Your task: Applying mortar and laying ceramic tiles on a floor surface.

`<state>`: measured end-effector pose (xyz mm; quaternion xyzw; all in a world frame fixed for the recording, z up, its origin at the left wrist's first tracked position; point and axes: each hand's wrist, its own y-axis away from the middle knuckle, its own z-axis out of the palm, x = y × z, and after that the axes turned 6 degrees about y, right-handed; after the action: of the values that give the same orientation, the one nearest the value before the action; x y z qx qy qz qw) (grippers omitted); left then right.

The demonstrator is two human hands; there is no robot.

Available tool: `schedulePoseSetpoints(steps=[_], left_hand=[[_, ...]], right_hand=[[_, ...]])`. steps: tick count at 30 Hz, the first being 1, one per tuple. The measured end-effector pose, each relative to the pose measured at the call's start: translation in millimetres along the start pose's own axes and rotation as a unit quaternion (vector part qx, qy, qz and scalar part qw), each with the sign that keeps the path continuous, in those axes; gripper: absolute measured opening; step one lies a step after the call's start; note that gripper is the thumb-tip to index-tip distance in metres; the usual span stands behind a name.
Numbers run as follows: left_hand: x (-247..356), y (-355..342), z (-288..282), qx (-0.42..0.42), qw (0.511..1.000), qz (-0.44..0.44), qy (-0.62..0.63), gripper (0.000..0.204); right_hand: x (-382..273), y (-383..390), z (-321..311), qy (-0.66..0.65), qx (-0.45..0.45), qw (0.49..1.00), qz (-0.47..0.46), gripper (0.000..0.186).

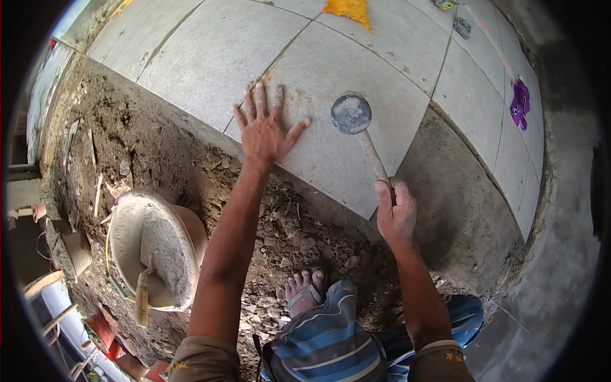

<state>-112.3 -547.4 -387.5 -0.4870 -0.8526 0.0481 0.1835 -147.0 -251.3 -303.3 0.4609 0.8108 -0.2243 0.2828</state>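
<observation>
My left hand (264, 135) lies flat with spread fingers on a large pale grey floor tile (388, 86), near its left edge. Smears of brown dirt mark the tile beside my fingertips. In my right hand (398, 213) is the handle of a mallet (351, 113) with a round, dark, dusty head. That head is over the same tile, to the right of my left hand; whether it touches the surface I cannot tell.
A bucket (196, 232) of grey mortar stands on rubble at left, a trowel (142, 302) in it. Bare concrete (445, 184) borders the tile at right. Farther off lie an orange cloth (349, 11), a purple item (520, 104) and a small dark object (463, 27).
</observation>
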Motion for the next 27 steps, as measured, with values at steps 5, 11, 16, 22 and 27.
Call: schedulePoseSetpoints(steps=[5,11,16,22,27], left_hand=[[-5.5,1.3,6.5,-0.006,0.999,-0.033,-0.008,0.11],[4.9,-1.3,6.4,-0.008,0.999,-0.05,0.019,0.12],[4.0,0.8,4.1,-0.012,0.998,-0.058,0.025,0.122],[-1.1,-2.4,6.5,0.013,0.998,-0.053,0.016,0.123],[-1.5,1.0,3.8,0.006,0.997,-0.066,0.043,0.121]], right_hand=[[-27.1,-37.4,21.5,-0.053,0.076,0.99,-0.103,0.018],[-18.1,-82.0,68.5,0.074,-0.004,0.992,-0.106,0.024],[-12.8,-93.9,95.0,0.135,-0.012,0.984,-0.12,0.037],[-50.8,-96.8,85.3,0.033,0.008,0.993,-0.109,0.03],[-35.7,-86.5,80.6,0.046,0.064,0.978,-0.193,0.03]])
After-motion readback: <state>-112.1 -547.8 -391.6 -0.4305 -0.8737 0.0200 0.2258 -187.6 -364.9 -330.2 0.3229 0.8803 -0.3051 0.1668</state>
